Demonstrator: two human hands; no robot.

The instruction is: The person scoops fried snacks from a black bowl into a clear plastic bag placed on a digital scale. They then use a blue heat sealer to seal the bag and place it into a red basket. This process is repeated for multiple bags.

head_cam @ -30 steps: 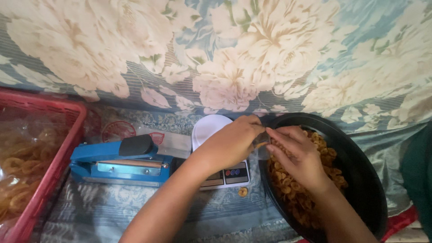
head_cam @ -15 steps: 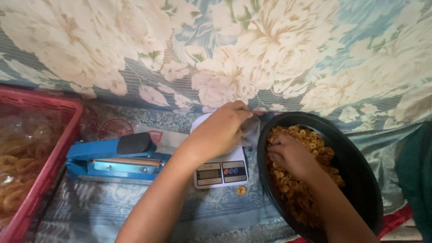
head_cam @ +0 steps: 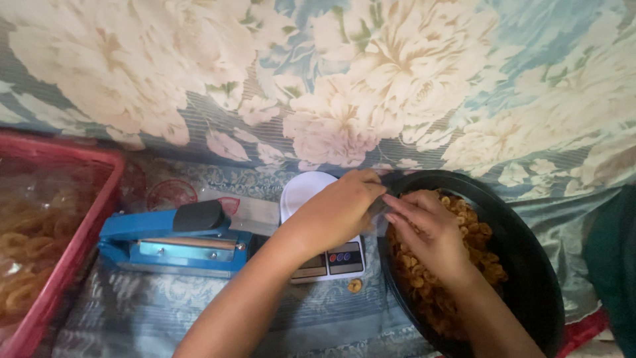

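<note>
At my far left one red basket [head_cam: 46,278] sits stacked with bagged snacks, then come one blue heat sealer [head_cam: 173,240] and one white kitchen scale [head_cam: 322,255]. My left hand [head_cam: 334,215] pinches a clear plastic bag [head_cam: 379,222] over the scale's edge, nothing weighed yet as far as I can tell. My right hand [head_cam: 429,233], fingers curled around fried snacks [head_cam: 478,240], feeds it from one black bowl [head_cam: 530,278], which is far from emptied.

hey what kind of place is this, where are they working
Probably a home snack-packing spot set up on the floor or a low surface, against a floral cloth. A kitchen scale, a blue bag sealer and a black basin of fried snacks point to that.
</note>
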